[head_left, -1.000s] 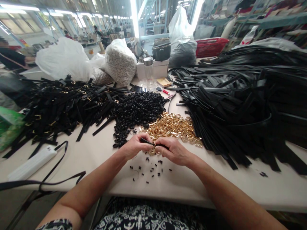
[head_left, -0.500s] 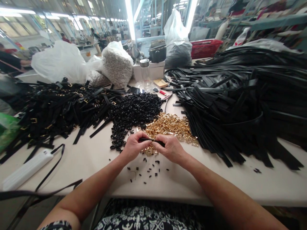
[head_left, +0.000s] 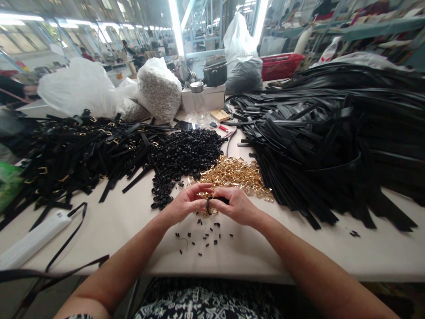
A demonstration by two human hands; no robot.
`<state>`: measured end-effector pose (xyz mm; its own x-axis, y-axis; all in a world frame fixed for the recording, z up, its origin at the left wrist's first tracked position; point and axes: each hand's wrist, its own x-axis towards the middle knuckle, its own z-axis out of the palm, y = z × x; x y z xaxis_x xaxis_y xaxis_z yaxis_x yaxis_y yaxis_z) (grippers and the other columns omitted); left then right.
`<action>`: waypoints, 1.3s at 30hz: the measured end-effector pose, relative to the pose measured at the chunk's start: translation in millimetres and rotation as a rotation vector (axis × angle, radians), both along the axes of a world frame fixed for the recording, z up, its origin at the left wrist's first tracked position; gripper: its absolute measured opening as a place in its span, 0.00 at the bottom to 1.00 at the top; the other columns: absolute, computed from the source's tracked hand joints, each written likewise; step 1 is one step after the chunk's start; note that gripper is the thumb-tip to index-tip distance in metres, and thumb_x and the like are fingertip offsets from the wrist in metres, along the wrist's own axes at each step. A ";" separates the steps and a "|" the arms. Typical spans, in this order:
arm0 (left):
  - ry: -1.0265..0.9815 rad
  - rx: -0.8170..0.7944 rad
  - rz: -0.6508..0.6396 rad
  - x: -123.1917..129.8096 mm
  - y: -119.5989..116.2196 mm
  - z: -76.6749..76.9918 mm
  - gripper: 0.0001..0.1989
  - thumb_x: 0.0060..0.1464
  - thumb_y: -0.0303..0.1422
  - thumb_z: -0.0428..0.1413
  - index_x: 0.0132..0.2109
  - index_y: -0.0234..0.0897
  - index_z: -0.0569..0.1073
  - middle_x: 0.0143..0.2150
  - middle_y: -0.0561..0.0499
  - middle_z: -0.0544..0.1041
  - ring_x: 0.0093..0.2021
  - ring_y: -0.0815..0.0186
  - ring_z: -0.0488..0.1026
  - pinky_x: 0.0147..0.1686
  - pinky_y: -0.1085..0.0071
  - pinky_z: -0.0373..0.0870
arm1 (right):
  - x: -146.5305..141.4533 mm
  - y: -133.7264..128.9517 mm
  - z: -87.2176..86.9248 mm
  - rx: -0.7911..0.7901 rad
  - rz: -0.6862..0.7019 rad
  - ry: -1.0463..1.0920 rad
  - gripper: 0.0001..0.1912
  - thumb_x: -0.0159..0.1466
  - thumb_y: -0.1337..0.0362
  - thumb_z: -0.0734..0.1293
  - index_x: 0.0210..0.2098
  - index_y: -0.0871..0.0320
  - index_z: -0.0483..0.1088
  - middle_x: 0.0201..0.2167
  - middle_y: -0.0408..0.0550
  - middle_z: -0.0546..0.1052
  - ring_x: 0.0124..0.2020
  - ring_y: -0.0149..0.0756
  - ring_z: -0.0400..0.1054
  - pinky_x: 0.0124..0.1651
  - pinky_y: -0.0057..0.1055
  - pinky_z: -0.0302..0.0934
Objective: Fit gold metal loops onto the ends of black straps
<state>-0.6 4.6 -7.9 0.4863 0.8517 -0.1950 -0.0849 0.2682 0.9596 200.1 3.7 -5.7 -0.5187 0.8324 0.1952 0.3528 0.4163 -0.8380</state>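
My right hand (head_left: 236, 206) is closed in a pinch round a short black strap (head_left: 222, 200). The strap's left end bends down between my two thumbs, in front of the pile of gold buckles (head_left: 235, 173). My left hand (head_left: 184, 204) meets that bent end with its thumb tip, while its fingers arch above with a gap beneath them. Whether a buckle sits on the strap is hidden by my fingers. Behind my left hand lies a heap of small black loops (head_left: 186, 153). Several tiny black pieces (head_left: 207, 237) are scattered on the table below my hands.
Long black straps (head_left: 308, 146) cover the right side. Black straps with gold buckles (head_left: 83, 155) are heaped at left. A white power strip (head_left: 36, 241) lies at front left. Filled plastic bags (head_left: 159, 91), a glass jar (head_left: 198, 99) and a red basket (head_left: 282, 66) stand behind.
The strap's left part, held level between both hands before, now bends down at my thumbs. My left fingers have lifted away from their thumb. The view has shifted slightly.
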 end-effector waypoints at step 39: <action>-0.015 0.062 0.173 18.8 -5.1 0.9 0.09 0.45 0.36 0.66 0.28 0.33 0.78 0.35 0.48 0.79 0.30 0.68 0.72 0.33 0.72 0.70 | -12.6 -2.3 -14.6 -0.048 -0.105 0.371 0.15 0.65 0.55 0.66 0.47 0.53 0.76 0.44 0.48 0.78 0.46 0.40 0.71 0.51 0.36 0.64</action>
